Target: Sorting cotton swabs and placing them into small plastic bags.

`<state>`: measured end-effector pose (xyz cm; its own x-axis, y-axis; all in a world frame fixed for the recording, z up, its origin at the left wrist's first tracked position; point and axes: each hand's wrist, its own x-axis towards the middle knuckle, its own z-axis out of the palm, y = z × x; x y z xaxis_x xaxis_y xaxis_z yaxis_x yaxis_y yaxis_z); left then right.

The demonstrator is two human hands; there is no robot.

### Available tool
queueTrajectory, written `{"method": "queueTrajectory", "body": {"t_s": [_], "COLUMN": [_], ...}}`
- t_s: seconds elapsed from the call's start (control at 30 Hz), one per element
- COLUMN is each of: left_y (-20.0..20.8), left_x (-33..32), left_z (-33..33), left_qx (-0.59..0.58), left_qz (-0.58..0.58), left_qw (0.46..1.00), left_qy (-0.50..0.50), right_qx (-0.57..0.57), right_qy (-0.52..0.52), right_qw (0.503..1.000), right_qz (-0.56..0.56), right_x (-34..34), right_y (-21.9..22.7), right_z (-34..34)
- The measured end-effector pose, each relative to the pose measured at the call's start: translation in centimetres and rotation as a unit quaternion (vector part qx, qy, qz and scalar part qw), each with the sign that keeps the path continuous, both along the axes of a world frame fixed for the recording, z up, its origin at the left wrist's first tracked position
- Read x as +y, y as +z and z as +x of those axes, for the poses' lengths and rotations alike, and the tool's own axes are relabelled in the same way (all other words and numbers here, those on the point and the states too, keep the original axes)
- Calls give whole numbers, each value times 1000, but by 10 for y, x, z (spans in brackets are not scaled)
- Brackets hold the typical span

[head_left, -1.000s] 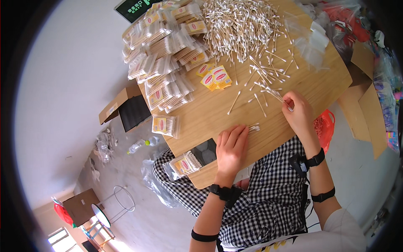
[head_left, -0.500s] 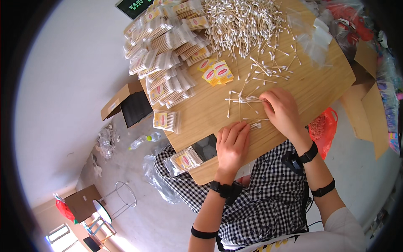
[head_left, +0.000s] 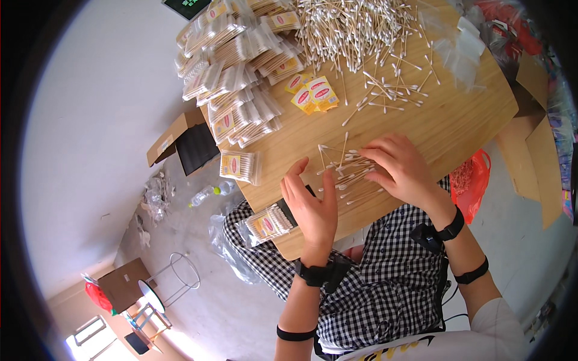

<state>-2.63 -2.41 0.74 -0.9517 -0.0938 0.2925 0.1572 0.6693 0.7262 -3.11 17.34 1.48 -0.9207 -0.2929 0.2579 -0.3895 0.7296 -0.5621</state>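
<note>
Lifted and shifted left, the left hand [head_left: 312,209] is spread and empty; the right hand [head_left: 407,171], thumb and fingers parted, reaches around loose swabs [head_left: 354,172], now exposed between both hands on the near table [head_left: 448,129].

Printed yellow cards [head_left: 322,91], dark sign [head_left: 188,7] — perhaps lettered

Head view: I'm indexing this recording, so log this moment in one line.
left hand: open, beside white-tipped wooden cotton swabs | right hand: open, at those swabs | surface: brown wooden tabletop
</note>
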Motion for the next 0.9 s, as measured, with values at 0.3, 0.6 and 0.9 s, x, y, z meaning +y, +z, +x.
{"method": "queueTrajectory", "body": {"t_s": [0.3, 0.6, 0.9], "left_y": [13, 3, 3], "left_x": [-2, 2, 5], "left_z": [-21, -27, -36], "left_qx": [-112, -102, -109], "left_qz": [-22, 0, 31], "left_qw": [993, 993, 990], "left_qy": [-36, -54, -80], "right_qx": [-71, -63, -16], "right_qy": [74, 31, 76], "right_qw": [995, 996, 994], "right_qz": [-16, 46, 76], "right_x": [-9, -8, -9], "right_y": [17, 3, 2], "right_z": [9, -5, -23]}}
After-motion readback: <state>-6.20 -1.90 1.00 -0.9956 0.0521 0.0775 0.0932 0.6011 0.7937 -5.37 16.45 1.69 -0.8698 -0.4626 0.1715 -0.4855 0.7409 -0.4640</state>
